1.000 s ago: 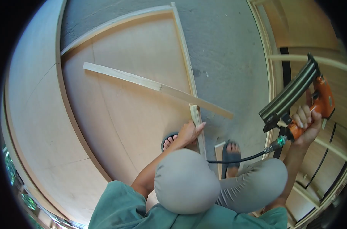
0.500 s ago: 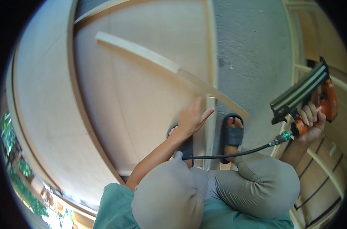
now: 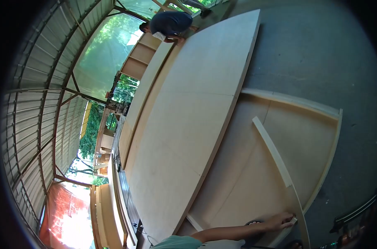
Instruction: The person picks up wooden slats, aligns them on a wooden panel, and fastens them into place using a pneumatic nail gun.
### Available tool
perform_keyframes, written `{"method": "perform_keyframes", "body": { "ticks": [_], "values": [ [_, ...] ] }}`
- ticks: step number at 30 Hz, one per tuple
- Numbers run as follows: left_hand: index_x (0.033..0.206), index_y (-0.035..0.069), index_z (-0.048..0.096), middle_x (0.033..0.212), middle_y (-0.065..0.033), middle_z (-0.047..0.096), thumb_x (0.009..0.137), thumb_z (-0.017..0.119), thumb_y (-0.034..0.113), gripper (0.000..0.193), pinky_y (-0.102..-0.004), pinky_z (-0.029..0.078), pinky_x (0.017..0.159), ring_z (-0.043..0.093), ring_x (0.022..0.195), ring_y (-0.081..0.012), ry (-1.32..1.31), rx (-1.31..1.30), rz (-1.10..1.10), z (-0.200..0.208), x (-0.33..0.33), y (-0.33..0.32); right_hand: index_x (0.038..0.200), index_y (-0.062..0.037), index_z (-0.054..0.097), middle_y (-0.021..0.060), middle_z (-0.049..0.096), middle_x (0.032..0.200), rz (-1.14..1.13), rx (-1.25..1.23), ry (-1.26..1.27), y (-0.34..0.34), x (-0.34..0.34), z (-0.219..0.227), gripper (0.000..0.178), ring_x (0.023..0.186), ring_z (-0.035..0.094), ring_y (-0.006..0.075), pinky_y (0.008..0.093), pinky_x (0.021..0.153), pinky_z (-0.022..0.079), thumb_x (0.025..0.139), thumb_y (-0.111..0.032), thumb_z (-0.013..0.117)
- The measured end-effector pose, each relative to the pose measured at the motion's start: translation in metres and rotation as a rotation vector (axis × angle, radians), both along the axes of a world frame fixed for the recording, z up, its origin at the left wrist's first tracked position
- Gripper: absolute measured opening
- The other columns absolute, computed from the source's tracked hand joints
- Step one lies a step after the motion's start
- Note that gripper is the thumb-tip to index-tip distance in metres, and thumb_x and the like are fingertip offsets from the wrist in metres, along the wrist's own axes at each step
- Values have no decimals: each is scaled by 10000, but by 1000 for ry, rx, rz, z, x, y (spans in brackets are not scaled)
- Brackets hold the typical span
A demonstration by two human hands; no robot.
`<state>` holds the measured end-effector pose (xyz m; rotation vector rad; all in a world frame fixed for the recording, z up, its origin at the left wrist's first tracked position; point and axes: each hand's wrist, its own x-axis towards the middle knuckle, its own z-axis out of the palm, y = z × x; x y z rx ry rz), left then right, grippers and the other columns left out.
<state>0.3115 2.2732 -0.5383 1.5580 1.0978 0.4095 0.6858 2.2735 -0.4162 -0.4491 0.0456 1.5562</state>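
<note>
My left hand (image 3: 278, 222) is closed at the end of a short wooden batten (image 3: 294, 220), its fingers curled against the wood. Just beyond it, a long pale wooden strip (image 3: 273, 151) lies slantwise over a framed plywood panel (image 3: 242, 166) and passes close by my fingertips. At the dim lower right rim is the nail gun (image 3: 356, 213), its dark magazine tilted upward. My right hand is on its handle, mostly lost in the shadow there.
A large plywood-faced panel (image 3: 188, 108) lies to the left of the framed one. At its far end another person (image 3: 169, 25) bends over a panel. Grey concrete floor (image 3: 304, 54) runs along the right. Corrugated metal sheeting (image 3: 35, 108) rises at far left.
My view has swung up and left, bringing the other person and the shed into sight. My left hand, spread before, has closed on the batten's end. The nail gun now sits at the rim.
</note>
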Motion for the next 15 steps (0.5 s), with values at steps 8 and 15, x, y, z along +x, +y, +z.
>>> {"method": "perform_keyframes", "body": {
  "ticks": [8, 15],
  "values": [
    [1136, 28, 529, 1066, -136, 559, 776, 627, 306, 466, -402, 442, 847, 535, 1005, -293, 432, 802, -343, 84, -10, 128, 661, -138, 373, -24, 340, 592, 132, -103, 104, 53, 19, -9, 225, 527, 303, 114, 261, 479, 259, 802, -205, 535],
    [1120, 84, 518, 1101, -116, 528, 732, 638, 319, 470, -407, 358, 953, 492, 1068, -282, 452, 1230, -669, 24, 5, 196, 652, -140, 395, -20, 372, 597, 67, -85, 105, 34, 42, -47, 226, 567, 372, 122, 292, 548, 320, 800, -239, 533]
  ]
}}
